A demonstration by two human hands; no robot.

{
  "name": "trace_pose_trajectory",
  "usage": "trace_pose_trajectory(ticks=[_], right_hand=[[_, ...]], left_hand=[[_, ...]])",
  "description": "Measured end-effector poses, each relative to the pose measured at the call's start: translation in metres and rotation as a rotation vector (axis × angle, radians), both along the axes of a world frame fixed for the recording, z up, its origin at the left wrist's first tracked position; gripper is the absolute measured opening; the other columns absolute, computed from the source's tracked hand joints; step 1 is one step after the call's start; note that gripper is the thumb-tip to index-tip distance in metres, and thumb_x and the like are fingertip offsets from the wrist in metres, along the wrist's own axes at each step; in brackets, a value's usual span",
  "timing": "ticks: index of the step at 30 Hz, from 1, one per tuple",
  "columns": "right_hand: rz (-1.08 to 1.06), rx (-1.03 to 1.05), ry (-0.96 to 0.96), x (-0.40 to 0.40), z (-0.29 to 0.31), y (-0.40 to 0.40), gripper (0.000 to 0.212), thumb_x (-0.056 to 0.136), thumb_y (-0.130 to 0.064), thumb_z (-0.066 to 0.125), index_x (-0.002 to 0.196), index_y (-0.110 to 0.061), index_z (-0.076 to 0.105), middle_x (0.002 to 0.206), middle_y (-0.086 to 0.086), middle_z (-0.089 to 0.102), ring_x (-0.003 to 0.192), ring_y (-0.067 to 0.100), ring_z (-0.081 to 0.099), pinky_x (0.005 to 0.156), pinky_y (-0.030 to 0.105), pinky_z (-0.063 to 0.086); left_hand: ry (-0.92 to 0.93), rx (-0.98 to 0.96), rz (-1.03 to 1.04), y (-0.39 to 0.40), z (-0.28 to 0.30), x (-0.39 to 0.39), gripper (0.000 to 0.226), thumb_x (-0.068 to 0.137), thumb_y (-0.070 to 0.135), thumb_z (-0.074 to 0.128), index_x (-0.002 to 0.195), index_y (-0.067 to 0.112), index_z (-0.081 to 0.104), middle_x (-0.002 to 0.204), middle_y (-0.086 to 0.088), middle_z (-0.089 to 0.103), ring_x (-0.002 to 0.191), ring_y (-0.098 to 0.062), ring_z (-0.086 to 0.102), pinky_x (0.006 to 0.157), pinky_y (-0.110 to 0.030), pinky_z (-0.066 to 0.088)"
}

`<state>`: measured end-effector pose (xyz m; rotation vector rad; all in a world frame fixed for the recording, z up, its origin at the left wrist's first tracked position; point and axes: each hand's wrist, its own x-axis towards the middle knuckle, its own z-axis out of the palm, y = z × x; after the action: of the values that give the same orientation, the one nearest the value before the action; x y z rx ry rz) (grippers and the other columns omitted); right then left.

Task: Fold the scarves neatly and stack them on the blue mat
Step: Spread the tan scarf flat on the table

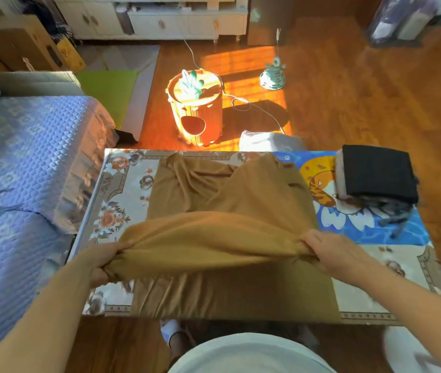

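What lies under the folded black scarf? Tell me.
The black scarf tops a stack on the blue mat. Beneath it a pale folded edge and grey fringe show; the rest is covered.

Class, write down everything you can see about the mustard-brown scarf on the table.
The brown scarf is a large, soft, plain mustard cloth, seemingly knit. It lies spread over the flowered table cover, creased toward the far end, its right edge overlapping the blue mat. Its near edge hangs over the table front. A bunched band is lifted and stretched between the left hand and right hand, each gripping one end.
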<state>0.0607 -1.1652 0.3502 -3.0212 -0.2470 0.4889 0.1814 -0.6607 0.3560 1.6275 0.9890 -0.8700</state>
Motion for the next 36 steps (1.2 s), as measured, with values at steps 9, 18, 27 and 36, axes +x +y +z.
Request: trace_pose_trajectory(ticks=[9,18,27,36], right_hand=[[-1.132,0.113,0.136,-0.033,-0.051,-0.027,0.02,0.096,-0.007,0.044,0.097,-0.011,0.063,0.092,0.013,0.069,0.078,0.031,0.065,0.065,0.037,0.052],[-1.456,1.374,0.011,-0.013,-0.041,-0.024,0.034,0.106,-0.013,0.04,0.132,-0.018,0.061,0.121,0.004,0.069,0.111,0.024,0.062,0.092,0.039,0.05],[-2.069,1.919,0.011,0.007,-0.022,-0.01,0.028,0.105,-0.012,0.037,0.113,-0.01,0.064,0.103,0.011,0.071,0.094,0.022,0.067,0.092,0.039,0.053],[-1.901,1.553,0.355,-0.001,-0.004,0.004,0.03,0.1,0.001,0.026,0.078,-0.015,0.04,0.051,0.0,0.034,0.041,0.011,0.032,0.068,0.033,0.048]], left_hand=[[-0.003,0.114,0.245,0.025,-0.089,-0.045,0.045,0.095,0.03,0.069,0.127,-0.001,0.062,0.105,-0.024,0.072,0.086,-0.04,0.071,0.067,-0.057,0.06],[0.064,0.188,-0.076,0.002,-0.055,-0.039,0.022,0.104,0.009,0.048,0.112,-0.005,0.064,0.08,-0.023,0.07,0.051,-0.03,0.066,0.044,-0.038,0.054],[0.105,0.121,-0.061,-0.003,-0.034,-0.04,0.026,0.106,0.023,0.047,0.107,0.006,0.066,0.073,-0.019,0.066,0.055,-0.03,0.06,0.048,-0.038,0.053],[0.231,0.298,-0.447,0.003,-0.029,-0.056,0.055,0.087,0.029,0.079,0.121,-0.007,0.055,0.1,-0.03,0.071,0.085,-0.047,0.073,0.076,-0.058,0.06]])
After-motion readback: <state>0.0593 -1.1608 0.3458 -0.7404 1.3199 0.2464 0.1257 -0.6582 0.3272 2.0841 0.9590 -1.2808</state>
